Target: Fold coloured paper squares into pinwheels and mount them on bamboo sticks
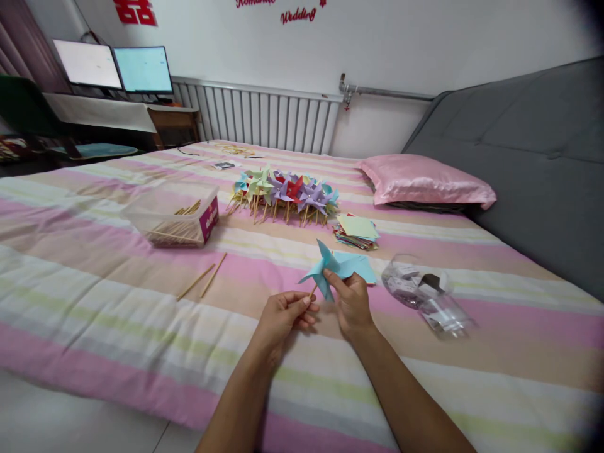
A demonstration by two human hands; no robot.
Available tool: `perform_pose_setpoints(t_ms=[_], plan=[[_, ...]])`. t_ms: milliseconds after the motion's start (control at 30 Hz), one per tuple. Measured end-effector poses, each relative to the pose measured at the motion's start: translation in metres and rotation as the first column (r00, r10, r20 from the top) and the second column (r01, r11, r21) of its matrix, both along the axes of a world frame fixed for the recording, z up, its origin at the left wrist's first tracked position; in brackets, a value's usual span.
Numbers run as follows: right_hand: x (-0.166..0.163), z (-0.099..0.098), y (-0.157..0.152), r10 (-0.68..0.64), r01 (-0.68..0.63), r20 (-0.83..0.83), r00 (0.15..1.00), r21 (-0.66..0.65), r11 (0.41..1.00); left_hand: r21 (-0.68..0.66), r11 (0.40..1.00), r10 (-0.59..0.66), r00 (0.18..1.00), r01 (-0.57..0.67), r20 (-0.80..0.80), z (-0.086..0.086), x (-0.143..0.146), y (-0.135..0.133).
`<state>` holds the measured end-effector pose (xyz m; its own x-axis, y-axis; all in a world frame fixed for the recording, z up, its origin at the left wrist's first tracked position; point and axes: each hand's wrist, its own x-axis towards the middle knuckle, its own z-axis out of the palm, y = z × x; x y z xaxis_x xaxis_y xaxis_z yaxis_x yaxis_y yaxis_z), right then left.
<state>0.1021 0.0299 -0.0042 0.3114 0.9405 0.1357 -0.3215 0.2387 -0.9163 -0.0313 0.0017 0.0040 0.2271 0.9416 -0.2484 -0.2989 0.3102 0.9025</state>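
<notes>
Over a striped bed (94,296), I hold a light blue paper pinwheel (336,267) between both hands. My right hand (352,305) pinches the folded paper from below. My left hand (283,314) is closed around the thin wooden stick (313,290) at the pinwheel's lower left. Two loose wooden sticks (202,277) lie on the bed to the left of my hands.
A row of finished coloured pinwheels (283,192) lies mid-bed, a stack of coloured paper squares (356,231) to its right. A clear box of sticks (177,217) sits left, a clear jar (425,292) on its side right. Pink pillow (425,182), grey headboard (528,157), desk with monitors (113,69).
</notes>
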Motion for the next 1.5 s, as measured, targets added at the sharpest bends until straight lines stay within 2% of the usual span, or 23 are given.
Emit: perform_pose_setpoints(t_ms=[267, 333, 467, 567, 733, 1000, 1133, 1333, 1500], plan=[[0.0024, 0.0002, 0.0004, 0.006, -0.006, 0.036, 0.999, 0.002, 1.0, -0.001, 1.0, -0.009, 1.0, 0.009, 0.004, -0.0014, 0.0007, 0.0], [0.0021, 0.002, -0.0001, 0.042, -0.042, 0.038, 0.998, 0.007, 0.999, -0.005, 1.0, 0.007, 1.0, -0.007, 0.013, 0.0004, 0.0003, -0.0002], [0.0013, 0.0053, -0.0015, 0.197, -0.198, 0.046, 0.979, 0.024, 0.98, -0.019, 0.996, 0.093, 0.994, -0.093, 0.049, 0.0042, -0.001, 0.0005], [0.002, 0.0051, -0.0022, 0.248, -0.246, 0.079, 0.966, -0.032, 0.969, -0.029, 0.986, 0.166, 0.983, -0.164, 0.077, 0.0051, -0.0017, 0.0012], [0.0027, 0.0046, -0.0036, 0.211, -0.199, 0.16, 0.964, -0.087, 0.976, -0.04, 0.981, 0.195, 0.977, -0.192, 0.087, 0.0048, -0.0017, 0.001], [0.0014, 0.0069, -0.0027, 0.082, -0.073, 0.134, 0.987, -0.074, 0.995, -0.041, 0.985, 0.172, 0.981, -0.169, 0.085, 0.006, -0.0018, 0.0003], [0.003, 0.0029, -0.0008, 0.079, -0.074, 0.102, 0.992, -0.058, 0.996, -0.045, 0.985, 0.168, 0.981, -0.164, 0.095, 0.006, -0.0018, 0.0005], [0.0057, 0.0024, -0.0033, 0.2, -0.2, 0.023, 0.979, 0.009, 0.98, -0.061, 0.976, 0.217, 0.966, -0.211, 0.14, 0.0063, -0.0022, 0.0015], [-0.0038, 0.0051, -0.0078, 0.355, -0.351, 0.102, 0.929, -0.055, 0.935, -0.066, 0.97, 0.242, 0.949, -0.233, 0.203, 0.0068, -0.0019, 0.002]])
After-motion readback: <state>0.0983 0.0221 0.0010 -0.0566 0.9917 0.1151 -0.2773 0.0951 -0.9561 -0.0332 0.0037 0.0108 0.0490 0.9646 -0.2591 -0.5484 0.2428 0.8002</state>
